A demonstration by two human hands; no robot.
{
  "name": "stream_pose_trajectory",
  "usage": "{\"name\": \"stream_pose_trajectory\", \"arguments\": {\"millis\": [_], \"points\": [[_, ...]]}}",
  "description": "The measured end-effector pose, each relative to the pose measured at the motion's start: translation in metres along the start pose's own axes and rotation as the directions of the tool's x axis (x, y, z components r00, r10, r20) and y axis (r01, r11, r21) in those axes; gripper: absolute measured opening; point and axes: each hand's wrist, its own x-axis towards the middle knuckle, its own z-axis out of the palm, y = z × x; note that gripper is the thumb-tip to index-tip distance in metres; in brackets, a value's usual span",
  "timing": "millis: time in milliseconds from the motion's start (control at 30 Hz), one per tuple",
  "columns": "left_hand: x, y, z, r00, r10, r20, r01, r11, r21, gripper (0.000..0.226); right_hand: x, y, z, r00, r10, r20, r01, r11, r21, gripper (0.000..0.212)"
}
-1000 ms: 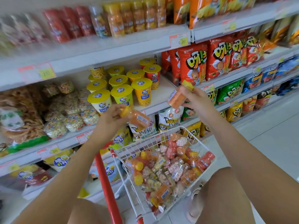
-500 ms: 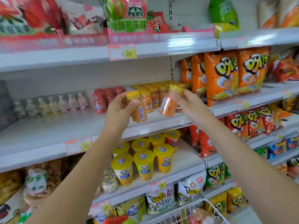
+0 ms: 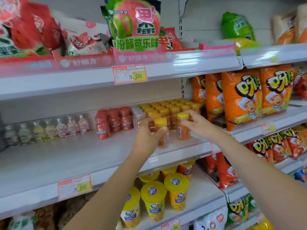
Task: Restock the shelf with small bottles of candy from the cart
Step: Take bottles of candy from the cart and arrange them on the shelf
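My left hand [image 3: 146, 136] grips a small orange candy bottle with a yellow cap [image 3: 162, 132], upright at the shelf [image 3: 83, 156] surface. My right hand [image 3: 197, 124] holds a second orange bottle with a yellow cap [image 3: 182, 128], standing on the shelf just right of the first. Both sit in front of a block of several matching yellow-capped bottles [image 3: 171, 107]. The cart is out of view.
Red-capped bottles [image 3: 113, 120] and clear-capped bottles [image 3: 49, 128] stand in rows to the left. Orange snack bags [image 3: 240, 98] fill the shelf to the right. Yellow-lidded cups [image 3: 154, 198] stand one shelf below. The upper shelf edge [image 3: 129, 74] overhangs with a price tag.
The view rose from the cart to the shelf. Both hands carried their bottles up and forward, then lowered them to the shelf in front of the yellow-capped rows.
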Motion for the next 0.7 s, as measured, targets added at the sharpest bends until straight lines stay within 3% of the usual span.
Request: {"name": "stream_pose_trajectory", "arguments": {"millis": [100, 200, 300, 400, 500, 600, 700], "points": [[0.003, -0.001, 0.008, 0.999, -0.036, -0.007, 0.036, 0.997, 0.073, 0.051, 0.003, 0.004, 0.003, 1.000, -0.016, 0.012, 0.016, 1.000, -0.005, 0.053], [0.000, 0.007, 0.003, 0.976, -0.125, 0.176, 0.086, 0.974, 0.211, 0.045, 0.007, 0.014, -0.002, 0.998, 0.000, -0.070, -0.001, 1.000, -0.017, 0.079], [0.000, 0.013, -0.005, 0.936, -0.197, 0.291, 0.127, 0.962, 0.242, 0.039, 0.007, 0.021, -0.014, 0.999, 0.035, 0.021, -0.036, 0.998, 0.059, 0.088], [-0.002, 0.018, 0.004, 0.959, -0.177, 0.219, 0.112, 0.953, 0.280, 0.043, 0.009, 0.022, -0.021, 0.992, 0.038, 0.119, -0.051, 0.993, 0.109, 0.088], [-0.005, 0.020, 0.021, 0.981, -0.179, 0.081, 0.126, 0.889, 0.441, 0.048, 0.008, 0.021, -0.021, 0.992, 0.014, 0.127, -0.015, 1.000, 0.009, 0.074], [-0.003, 0.022, 0.027, 0.956, -0.241, 0.168, 0.117, 0.836, 0.536, 0.041, 0.007, 0.027, -0.023, 0.996, 0.009, 0.087, -0.002, 0.997, -0.084, 0.081], [-0.001, 0.029, 0.020, 0.909, -0.314, 0.274, 0.158, 0.868, 0.471, 0.015, 0.006, 0.032, -0.028, 0.993, 0.019, 0.113, -0.011, 0.998, -0.068, 0.086]]}}
